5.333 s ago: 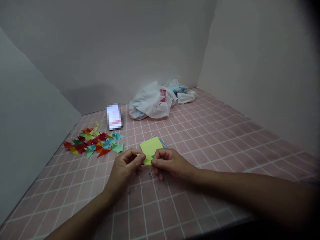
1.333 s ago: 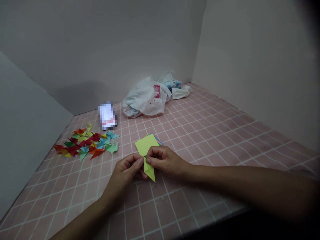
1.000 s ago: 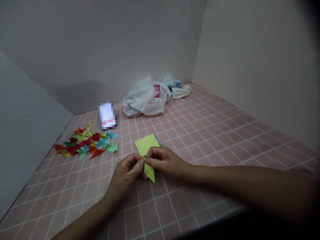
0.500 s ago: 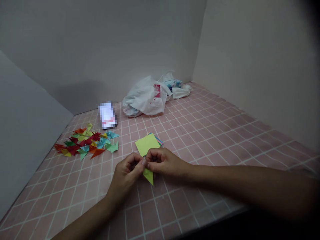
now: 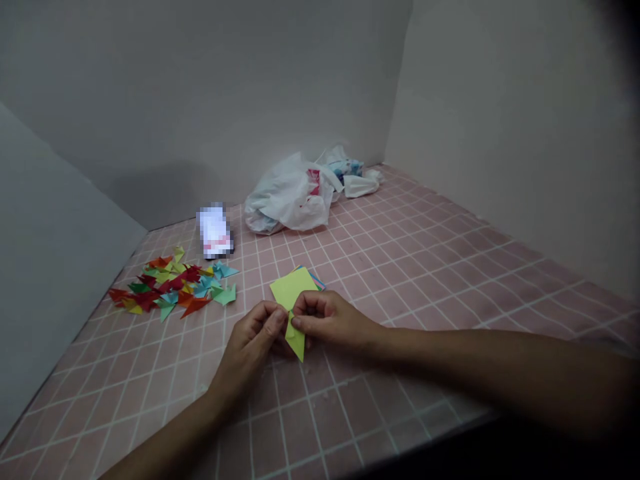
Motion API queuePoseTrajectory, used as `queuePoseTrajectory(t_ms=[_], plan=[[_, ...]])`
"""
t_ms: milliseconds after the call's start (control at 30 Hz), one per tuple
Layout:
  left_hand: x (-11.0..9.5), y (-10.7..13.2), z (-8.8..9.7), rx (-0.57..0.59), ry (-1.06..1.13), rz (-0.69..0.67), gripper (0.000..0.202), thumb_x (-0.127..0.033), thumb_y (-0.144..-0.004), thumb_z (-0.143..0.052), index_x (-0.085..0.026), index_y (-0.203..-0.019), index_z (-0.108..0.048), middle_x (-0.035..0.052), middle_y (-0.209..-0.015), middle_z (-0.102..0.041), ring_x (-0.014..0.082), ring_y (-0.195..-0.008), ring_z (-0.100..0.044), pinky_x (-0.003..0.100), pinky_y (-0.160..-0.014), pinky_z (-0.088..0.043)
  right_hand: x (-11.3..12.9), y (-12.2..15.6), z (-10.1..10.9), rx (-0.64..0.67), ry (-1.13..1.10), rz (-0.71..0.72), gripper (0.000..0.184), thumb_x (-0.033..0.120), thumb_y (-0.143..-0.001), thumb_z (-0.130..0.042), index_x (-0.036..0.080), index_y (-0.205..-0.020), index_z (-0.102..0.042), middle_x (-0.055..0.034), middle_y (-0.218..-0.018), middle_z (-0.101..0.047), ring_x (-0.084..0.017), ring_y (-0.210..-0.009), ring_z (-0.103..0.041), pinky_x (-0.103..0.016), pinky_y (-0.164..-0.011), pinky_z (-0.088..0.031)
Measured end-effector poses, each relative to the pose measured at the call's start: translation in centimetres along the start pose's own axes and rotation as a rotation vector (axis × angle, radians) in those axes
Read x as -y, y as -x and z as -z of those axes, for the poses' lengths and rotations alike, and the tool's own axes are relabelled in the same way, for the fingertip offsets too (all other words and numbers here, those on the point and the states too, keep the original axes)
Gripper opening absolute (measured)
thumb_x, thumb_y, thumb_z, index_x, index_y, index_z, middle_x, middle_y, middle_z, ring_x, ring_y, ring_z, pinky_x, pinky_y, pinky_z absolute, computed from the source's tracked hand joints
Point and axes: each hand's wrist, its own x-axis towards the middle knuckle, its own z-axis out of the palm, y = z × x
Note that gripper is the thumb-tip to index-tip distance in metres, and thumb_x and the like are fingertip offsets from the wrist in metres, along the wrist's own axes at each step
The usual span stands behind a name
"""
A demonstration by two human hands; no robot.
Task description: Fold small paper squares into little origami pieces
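Note:
Between my two hands is a small piece of folded yellow-green paper (image 5: 296, 341), its pointed end aimed down toward me. My left hand (image 5: 257, 333) pinches its left side between thumb and fingers. On the other side, my right hand (image 5: 333, 321) grips the upper right edge with thumb and forefinger. Fingertips hide part of the folds. Just beyond the hands lies a stack of square paper sheets (image 5: 293, 287), yellow-green on top, with blue and pink edges showing at the right.
A pile of colourful folded paper figures (image 5: 173, 283) lies to the left. Behind it stands a phone (image 5: 215, 230) with a lit, blurred screen. White plastic bags (image 5: 295, 197) rest against the back wall. Pink tiles (image 5: 425, 280) cover the surface, and walls rise on several sides.
My left thumb has shifted slightly left and up, and the fingertips have moved a little apart, showing more of the folded paper. Its tip has risen slightly. The other things stay put.

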Motion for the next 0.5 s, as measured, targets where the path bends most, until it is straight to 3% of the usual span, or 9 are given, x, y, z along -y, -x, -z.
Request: queuePoseTrajectory(t_ms=[133, 333, 500], plan=[[0.23, -0.20, -0.11, 0.040, 0.055, 0.053, 0.025, -0.041, -0.084, -0.069, -0.018, -0.083, -0.061, -0.0015, -0.068, -0.065, 0.0114, -0.059, -0.059, 0.022, -0.057, -0.049, 0.22, 0.06, 0.04, -0.079, 0.004, 0.046, 0.014, 0.023, -0.081, -0.063, 0.017, -0.074, -0.053, 0.0045, -0.061, -0.056, -0.008, -0.054, -0.052, -0.021, -0.054, -0.040], [0.47, -0.55, 0.02, 0.044, -0.041, -0.014, 0.024, -0.038, -0.083, -0.069, -0.017, -0.074, -0.062, -0.0019, -0.063, -0.064, 0.0102, -0.055, -0.055, 0.022, -0.054, -0.043, 0.14, 0.08, 0.23, 0.003, -0.021, 0.048, 0.020, 0.032, -0.082, -0.067, 0.017, -0.077, -0.055, 0.0027, -0.064, -0.059, -0.008, -0.055, -0.053, -0.022, -0.055, -0.041], [0.38, -0.26, -0.10, 0.080, -0.098, -0.002, 0.023, -0.038, -0.084, -0.067, -0.017, -0.077, -0.063, -0.0009, -0.065, -0.064, 0.0114, -0.057, -0.054, 0.024, -0.057, -0.041, 0.20, 0.31, 0.18, -0.038, 0.009, 0.053, 0.024, 0.034, -0.080, -0.068, 0.018, -0.073, -0.052, 0.0035, -0.062, -0.054, -0.008, -0.055, -0.050, -0.022, -0.053, -0.038]])
